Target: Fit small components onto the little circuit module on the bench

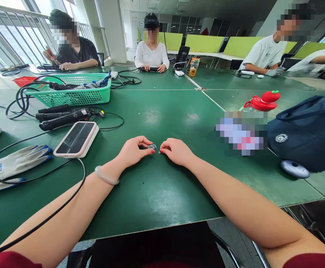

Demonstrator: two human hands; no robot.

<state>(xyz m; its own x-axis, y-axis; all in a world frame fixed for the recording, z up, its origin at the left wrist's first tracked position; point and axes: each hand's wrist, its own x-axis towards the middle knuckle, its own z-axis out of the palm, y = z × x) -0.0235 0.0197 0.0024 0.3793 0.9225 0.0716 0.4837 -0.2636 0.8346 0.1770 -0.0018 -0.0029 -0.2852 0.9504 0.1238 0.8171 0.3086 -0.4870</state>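
Note:
In the middle of the green table (162,201), my left hand (136,150) pinches a small dark patterned piece (152,146) with white marks between thumb and fingers. Its exact kind is too small to make out. Just to the right, my right hand (176,150) has its fingers closed, and a tiny silvery tip (159,152) pokes out at the fingertips. The rest of that item is hidden. A narrow gap separates the two hands. A pale bangle (106,175) circles my left wrist.
Left of my hands lie a phone in a pink case (77,138), work gloves (17,163), black devices with cables (64,116) and a green basket (75,97). To the right are a navy bag (307,130), a red-lidded bottle (260,104) and an oval case (295,168). Several people sit around.

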